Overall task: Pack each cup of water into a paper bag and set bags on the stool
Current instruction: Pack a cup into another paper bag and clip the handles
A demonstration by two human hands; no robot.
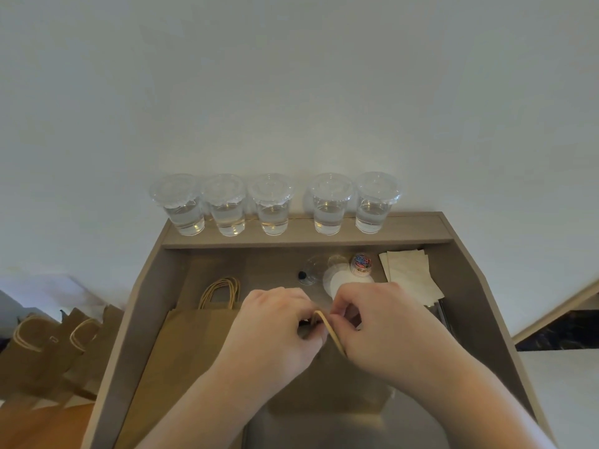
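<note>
Paper bag [324, 390] stands at the middle of the counter [142, 303], under your hands.
Your left hand [275, 322] and right hand [379, 322] both pinch its handle [330, 332] with curled fingers; five lidded cups of water [271, 205] line the counter's back ledge [415, 231].

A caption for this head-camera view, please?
Left hand and right hand pinch a paper bag's handle; five lidded water cups wait on the shelf.

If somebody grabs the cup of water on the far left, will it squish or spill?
The leftmost cup looks like thin clear plastic, so a hard squeeze would probably dent it. It is partly full, so likely steady. Its lid should limit spills.
</note>
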